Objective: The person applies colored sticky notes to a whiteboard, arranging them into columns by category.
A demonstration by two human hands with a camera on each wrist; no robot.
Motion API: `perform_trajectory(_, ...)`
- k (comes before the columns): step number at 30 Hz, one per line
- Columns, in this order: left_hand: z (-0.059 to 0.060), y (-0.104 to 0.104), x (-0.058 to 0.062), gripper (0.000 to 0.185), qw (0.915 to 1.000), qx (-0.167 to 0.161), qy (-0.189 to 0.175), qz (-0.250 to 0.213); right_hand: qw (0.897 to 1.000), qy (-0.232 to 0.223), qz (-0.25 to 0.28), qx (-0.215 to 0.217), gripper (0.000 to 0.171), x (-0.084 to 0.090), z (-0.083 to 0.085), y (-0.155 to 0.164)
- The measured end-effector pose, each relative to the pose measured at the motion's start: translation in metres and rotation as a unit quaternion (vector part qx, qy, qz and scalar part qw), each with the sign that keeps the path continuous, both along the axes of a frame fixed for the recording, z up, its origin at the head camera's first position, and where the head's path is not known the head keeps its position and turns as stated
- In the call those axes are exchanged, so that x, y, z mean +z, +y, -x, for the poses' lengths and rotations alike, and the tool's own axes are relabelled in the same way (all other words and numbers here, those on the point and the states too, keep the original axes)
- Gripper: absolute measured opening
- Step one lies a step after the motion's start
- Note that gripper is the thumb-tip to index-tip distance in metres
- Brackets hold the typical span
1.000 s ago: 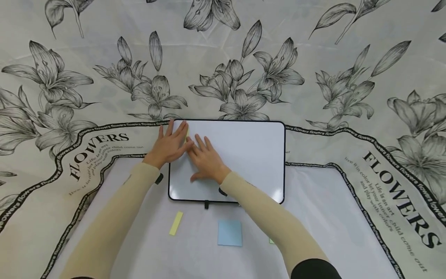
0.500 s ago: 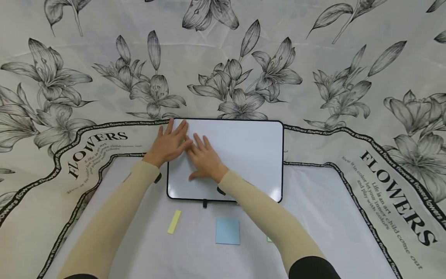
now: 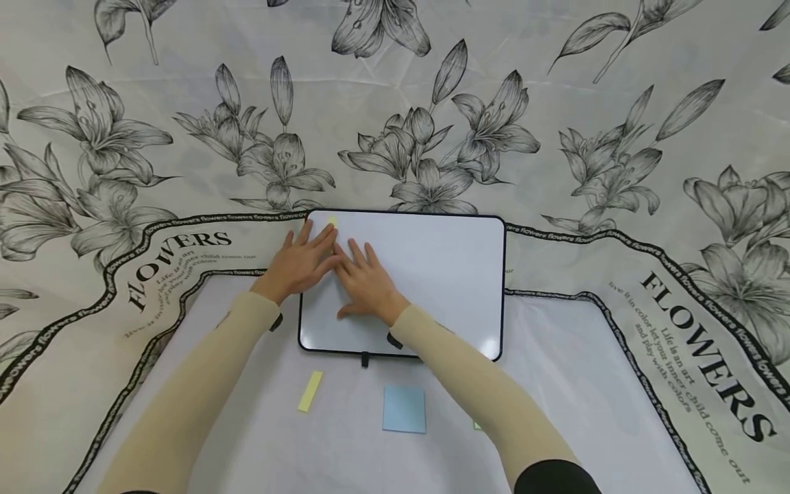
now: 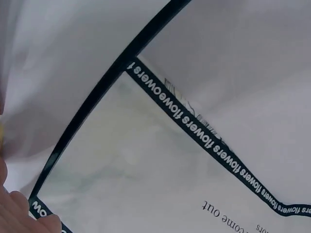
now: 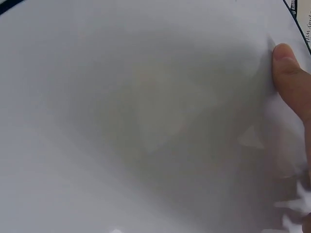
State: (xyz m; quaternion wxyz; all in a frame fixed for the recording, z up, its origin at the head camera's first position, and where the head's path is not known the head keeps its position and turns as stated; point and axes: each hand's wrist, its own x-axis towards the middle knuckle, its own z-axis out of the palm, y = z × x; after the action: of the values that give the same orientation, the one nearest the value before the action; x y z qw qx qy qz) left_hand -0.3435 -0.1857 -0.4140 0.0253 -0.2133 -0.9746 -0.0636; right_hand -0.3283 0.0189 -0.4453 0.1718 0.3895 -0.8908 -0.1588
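A white board (image 3: 441, 274) with a thin black frame lies on the table. Near its upper left corner, my left hand (image 3: 299, 265) rests with outstretched fingers. Just beyond those fingertips shows the end of a small yellow paper strip (image 3: 332, 221); the hands cover the rest. My right hand (image 3: 366, 281) lies spread on the board, its fingertips close beside the left hand. Neither hand grips anything visible. Only some left fingers (image 4: 29, 216) appear in the left wrist view, at the frame's edge. The right thumb (image 5: 287, 70) is visible over the white surface in the right wrist view.
Toward me from the board lie a yellow strip (image 3: 310, 392) and a blue square of paper (image 3: 404, 409). A pale green piece (image 3: 477, 425) is mostly hidden by the right forearm. A black tab (image 3: 365, 359) juts from the board's near edge. Flower-printed cloth (image 3: 592, 264) surrounds the area.
My left fingertips have drawn slightly back toward me, baring the far end of the yellow strip on the board. The right hand stays in place. The whole view shifts a little.
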Motion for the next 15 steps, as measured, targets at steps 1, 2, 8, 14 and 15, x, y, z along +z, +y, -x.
perform_trajectory(1,-0.002,0.000,-0.002,0.071,1.0000,-0.004,-0.002,-0.001,1.000,0.004,0.002,0.005,0.128,0.000,-0.001,0.002)
perform_trajectory(2,-0.004,-0.001,-0.004,0.071,1.0000,-0.005,-0.003,-0.001,1.000,0.008,0.007,0.012,0.125,-0.001,-0.003,0.004)
perform_trajectory(8,-0.018,-0.004,-0.012,0.073,0.9998,-0.017,0.005,-0.002,0.997,0.032,0.039,0.057,0.094,-0.003,-0.012,0.017)
perform_trajectory(14,-0.046,-0.016,-0.017,0.084,0.9993,-0.027,0.025,-0.003,0.989,0.022,0.106,0.099,0.069,-0.003,-0.023,0.028)
perform_trajectory(15,-0.052,-0.019,-0.019,0.085,0.9992,-0.028,0.029,-0.005,0.987,0.010,0.120,0.105,0.067,-0.002,-0.026,0.030)
